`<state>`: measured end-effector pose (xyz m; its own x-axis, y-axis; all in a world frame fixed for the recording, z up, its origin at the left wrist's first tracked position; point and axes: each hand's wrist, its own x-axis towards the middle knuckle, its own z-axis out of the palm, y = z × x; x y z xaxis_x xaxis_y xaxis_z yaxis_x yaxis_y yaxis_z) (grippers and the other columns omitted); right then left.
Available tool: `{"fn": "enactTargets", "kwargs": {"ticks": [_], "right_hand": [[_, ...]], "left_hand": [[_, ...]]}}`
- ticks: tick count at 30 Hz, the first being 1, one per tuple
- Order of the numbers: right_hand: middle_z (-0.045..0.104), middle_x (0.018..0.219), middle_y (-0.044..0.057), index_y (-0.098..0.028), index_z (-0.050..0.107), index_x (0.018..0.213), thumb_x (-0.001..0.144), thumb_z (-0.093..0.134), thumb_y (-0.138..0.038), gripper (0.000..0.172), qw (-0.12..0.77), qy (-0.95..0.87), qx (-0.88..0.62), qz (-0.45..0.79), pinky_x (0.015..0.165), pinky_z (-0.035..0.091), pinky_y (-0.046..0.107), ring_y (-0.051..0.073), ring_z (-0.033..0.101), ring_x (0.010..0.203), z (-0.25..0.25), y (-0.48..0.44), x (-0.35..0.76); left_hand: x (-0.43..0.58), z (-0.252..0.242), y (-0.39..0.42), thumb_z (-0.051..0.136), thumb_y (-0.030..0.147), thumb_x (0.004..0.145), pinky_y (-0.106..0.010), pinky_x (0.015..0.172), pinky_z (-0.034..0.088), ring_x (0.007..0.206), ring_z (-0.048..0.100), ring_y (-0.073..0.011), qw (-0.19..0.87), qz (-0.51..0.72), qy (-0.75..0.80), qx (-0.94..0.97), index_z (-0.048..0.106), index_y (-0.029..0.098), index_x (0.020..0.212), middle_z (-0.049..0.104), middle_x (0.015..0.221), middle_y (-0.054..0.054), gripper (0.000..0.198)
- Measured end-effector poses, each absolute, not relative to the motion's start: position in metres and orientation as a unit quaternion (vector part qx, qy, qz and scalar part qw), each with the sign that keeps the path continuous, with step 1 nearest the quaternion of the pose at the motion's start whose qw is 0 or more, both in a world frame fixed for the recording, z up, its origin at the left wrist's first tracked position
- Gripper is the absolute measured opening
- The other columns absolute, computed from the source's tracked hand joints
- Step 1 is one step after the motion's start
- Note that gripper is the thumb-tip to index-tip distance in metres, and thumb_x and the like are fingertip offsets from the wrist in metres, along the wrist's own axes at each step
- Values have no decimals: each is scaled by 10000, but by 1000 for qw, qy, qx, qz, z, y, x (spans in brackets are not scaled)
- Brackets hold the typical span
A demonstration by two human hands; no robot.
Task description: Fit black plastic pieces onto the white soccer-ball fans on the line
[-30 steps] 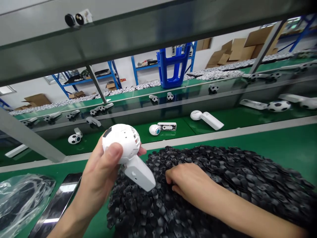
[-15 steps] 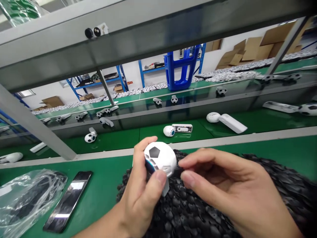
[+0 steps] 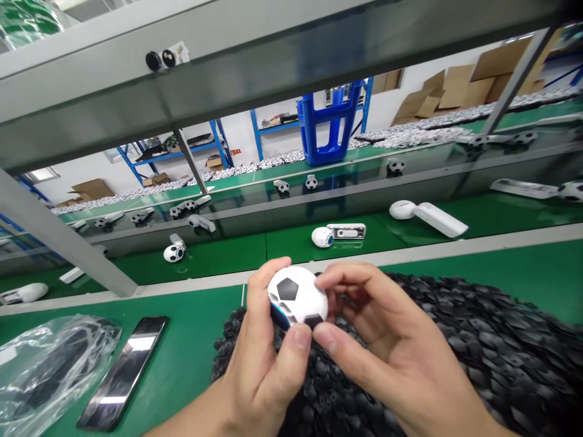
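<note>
A white football-patterned ball [image 3: 300, 294] with black patches and a blue-edged opening on its left side is held up over a large heap of small black pieces [image 3: 483, 340]. My left hand [image 3: 268, 346] is closed around its left side, the thumb at the bottom front. On the right side, my right hand [image 3: 378, 334] has its thumb and index fingertips against the ball, by a black patch at the lower right. The other fingers of my right hand are partly hidden behind.
A phone [image 3: 125, 370] and a clear plastic bag [image 3: 54, 370] lie on the green table at left. Beyond a metal edge, ball-headed white devices [image 3: 323, 237] sit on a green belt [image 3: 241, 249]. A grey beam [image 3: 218, 79] crosses above; a blue stool [image 3: 325, 133] stands behind.
My right hand has moved left and now touches the ball. A black patch shows at the ball's lower right, where there was a white recess. The devices on the belt have shifted slightly right.
</note>
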<state>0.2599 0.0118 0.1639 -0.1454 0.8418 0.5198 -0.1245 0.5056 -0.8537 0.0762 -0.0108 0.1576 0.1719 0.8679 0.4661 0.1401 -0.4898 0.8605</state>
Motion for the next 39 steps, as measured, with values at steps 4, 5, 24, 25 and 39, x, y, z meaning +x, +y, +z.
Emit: {"fn": "enactTargets", "kwargs": {"ticks": [4, 5, 24, 25, 39], "right_hand": [[697, 1233, -10, -453, 797, 1220, 1027, 824, -283, 258, 576, -697, -287, 316, 968, 653, 228, 164, 747, 1096, 163, 16, 266], [707, 1210, -8, -426, 813, 1175, 1020, 839, -265, 225, 578, -719, -282, 264, 982, 651, 236, 169, 749, 1103, 165, 17, 270], [830, 957, -20, -346, 728, 1148, 1023, 756, -133, 249, 554, -796, -216, 115, 804, 689, 310, 191, 806, 832, 177, 4, 283], [823, 929, -38, -338, 729, 1126, 998, 781, -114, 263, 556, -790, -219, 138, 772, 678, 276, 169, 798, 804, 181, 5, 281], [759, 1493, -1, -466, 720, 1487, 907, 970, -492, 631, 486, -622, -281, 545, 1111, 656, 342, 264, 767, 1324, 170, 11, 271]], "left_hand": [[75, 159, -12, 517, 436, 1186, -401, 1093, 567, 1237, 676, -244, 357, 522, 383, 673, 413, 455, 1624, 614, 1501, -26, 450], [75, 158, -12, 507, 423, 1191, -395, 1099, 563, 1247, 671, -243, 350, 522, 387, 675, 407, 465, 1634, 613, 1507, -23, 456], [65, 159, -11, 466, 372, 1177, -439, 1050, 566, 1112, 693, -272, 238, 523, 346, 742, 263, 479, 1756, 640, 1423, -52, 623], [65, 157, -10, 475, 367, 1173, -438, 1055, 569, 1113, 693, -272, 236, 521, 340, 746, 259, 473, 1761, 637, 1430, -56, 636], [75, 155, -6, 520, 395, 1153, -413, 934, 593, 1117, 700, -279, 245, 531, 298, 754, 376, 382, 1687, 636, 1389, -88, 553]]}}
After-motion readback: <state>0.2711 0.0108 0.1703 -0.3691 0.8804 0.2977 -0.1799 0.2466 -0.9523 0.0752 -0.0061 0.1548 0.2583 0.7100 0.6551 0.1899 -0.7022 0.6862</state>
